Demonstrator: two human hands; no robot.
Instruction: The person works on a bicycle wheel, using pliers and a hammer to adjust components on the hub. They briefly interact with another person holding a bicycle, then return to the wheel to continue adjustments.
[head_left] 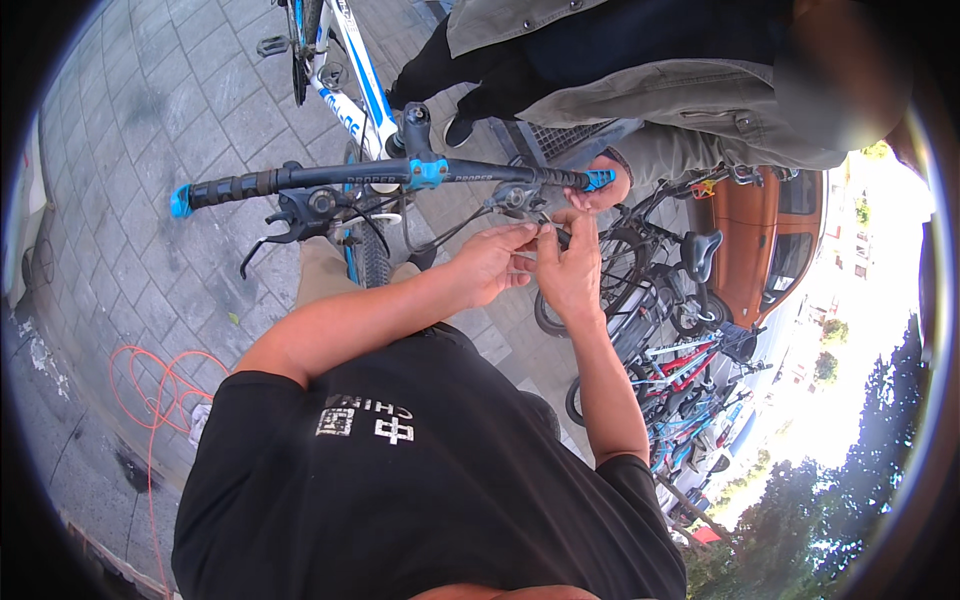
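My left hand (492, 264) and my right hand (570, 264) meet just below the right end of a black bicycle handlebar (325, 178). Both have their fingers closed in a pinch, thumbs nearly touching. A dark brake lever (563, 239) shows at my right fingers. What my left fingertips pinch is too small and covered to make out. Right above them sits the brake and shifter mount (517, 196), with black cables (437, 241) curving away from it. Another person's hand (606, 182) is on the blue-ended right grip. The left brake lever (262, 246) hangs free.
The white and blue bicycle frame (352, 110) stands ahead on grey paving. A person in a grey jacket (650, 95) stands close at far right. Parked bicycles (685, 370) and an orange car (745, 240) line the right. An orange hose (160, 385) lies coiled at left.
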